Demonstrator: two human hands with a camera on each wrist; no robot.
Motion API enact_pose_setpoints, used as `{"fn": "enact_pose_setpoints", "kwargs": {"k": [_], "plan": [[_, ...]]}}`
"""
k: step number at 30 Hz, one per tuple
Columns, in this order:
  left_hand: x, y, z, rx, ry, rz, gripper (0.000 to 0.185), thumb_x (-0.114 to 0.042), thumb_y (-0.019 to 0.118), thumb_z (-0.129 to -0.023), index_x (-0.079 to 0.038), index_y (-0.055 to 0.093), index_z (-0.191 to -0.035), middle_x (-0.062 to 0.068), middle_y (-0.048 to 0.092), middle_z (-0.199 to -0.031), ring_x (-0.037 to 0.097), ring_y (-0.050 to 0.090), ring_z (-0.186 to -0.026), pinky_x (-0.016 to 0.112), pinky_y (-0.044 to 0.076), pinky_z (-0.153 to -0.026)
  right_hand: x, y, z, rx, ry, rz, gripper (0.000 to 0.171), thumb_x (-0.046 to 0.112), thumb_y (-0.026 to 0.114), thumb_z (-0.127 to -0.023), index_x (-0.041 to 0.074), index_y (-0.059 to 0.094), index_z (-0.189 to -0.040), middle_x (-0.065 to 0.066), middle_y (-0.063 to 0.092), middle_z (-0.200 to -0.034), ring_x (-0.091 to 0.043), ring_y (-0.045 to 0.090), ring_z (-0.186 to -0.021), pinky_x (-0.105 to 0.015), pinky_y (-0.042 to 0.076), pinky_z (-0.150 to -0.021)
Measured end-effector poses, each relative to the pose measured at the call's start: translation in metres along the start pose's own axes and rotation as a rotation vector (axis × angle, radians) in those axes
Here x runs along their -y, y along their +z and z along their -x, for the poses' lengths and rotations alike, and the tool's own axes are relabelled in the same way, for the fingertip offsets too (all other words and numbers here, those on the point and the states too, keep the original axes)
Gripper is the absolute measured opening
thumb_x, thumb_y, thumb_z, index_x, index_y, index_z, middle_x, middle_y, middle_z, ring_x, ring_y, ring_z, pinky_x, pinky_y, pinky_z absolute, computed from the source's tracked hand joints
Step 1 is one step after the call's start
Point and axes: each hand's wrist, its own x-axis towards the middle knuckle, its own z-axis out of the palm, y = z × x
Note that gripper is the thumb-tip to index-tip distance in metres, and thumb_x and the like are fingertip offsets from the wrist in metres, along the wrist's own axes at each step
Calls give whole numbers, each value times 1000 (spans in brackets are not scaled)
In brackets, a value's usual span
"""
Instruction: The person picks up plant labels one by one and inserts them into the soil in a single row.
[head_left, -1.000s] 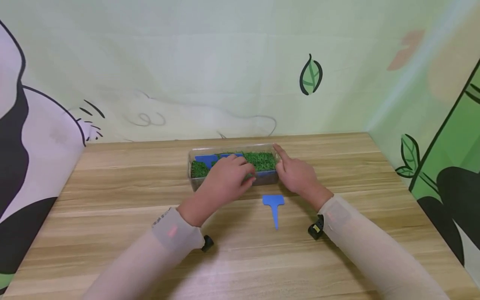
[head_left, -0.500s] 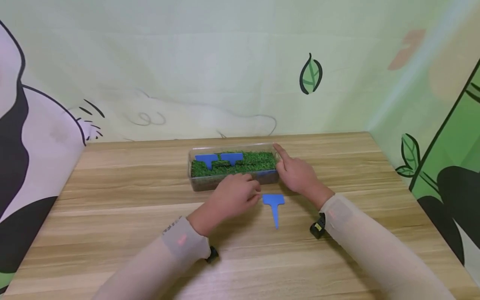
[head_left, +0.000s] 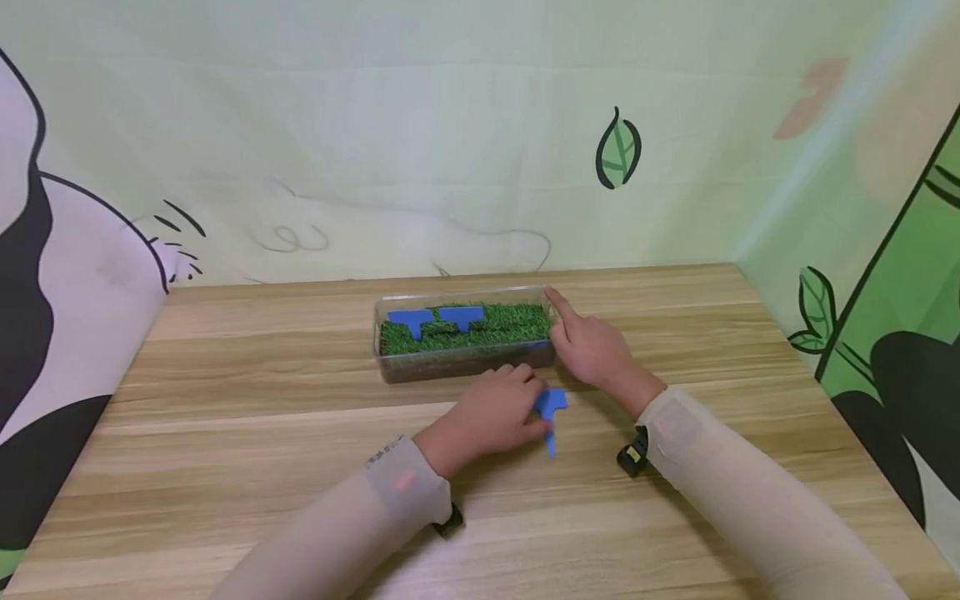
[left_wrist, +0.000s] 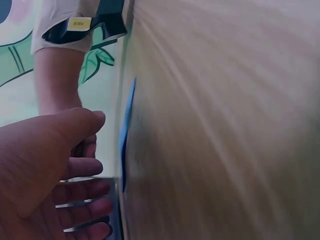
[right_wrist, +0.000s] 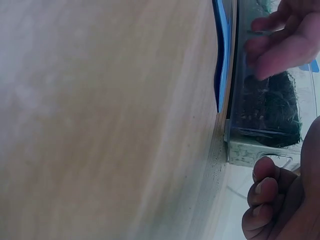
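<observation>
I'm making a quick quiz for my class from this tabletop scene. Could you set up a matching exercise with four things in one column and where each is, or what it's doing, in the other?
Things:
1. left hand
2. right hand
3. loose blue plant label
4. two blue plant labels

Places or states:
A. standing in the green turf inside the clear box
B. lying flat on the wooden table, in front of the box
C. resting against the box's right end, forefinger on its far corner
D. on the table, fingers at the loose label's head

Pairs: 1-D, 2-C, 3-B, 4-A
</observation>
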Motion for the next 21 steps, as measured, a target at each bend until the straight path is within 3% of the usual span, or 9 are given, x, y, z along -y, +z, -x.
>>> {"fn": "enact_pose_setpoints", "kwargs": {"k": [10,16,21], "plan": [[-8,5,-3,41,0,-52,67,-64,62,-90,-12,61,-133,3,60,-117,21,56,-105,37,50,-91,0,3,-2,-1,2,-4,59,30,26,-105,24,14,-163,-2,46,-52,-17,36,-43,-31,30,-40],[-9,6,-4,98,-15,-65,87,-75,61,-83,-10,55,-141,6,56,-131,24,52,-116,39,49,-97,-1,3,-1,-14,-1,-6,59,30,26,-105,24,15,-162,-2,46,-51,-17,36,-43,-31,29,-40],[-10,5,-4,119,-18,-66,91,-76,62,-82,-10,53,-143,7,52,-139,25,50,-122,43,48,-101,-1,3,-1,-16,3,-2,59,30,25,-105,23,16,-162,-2,45,-51,-17,36,-43,-31,29,-39]]}}
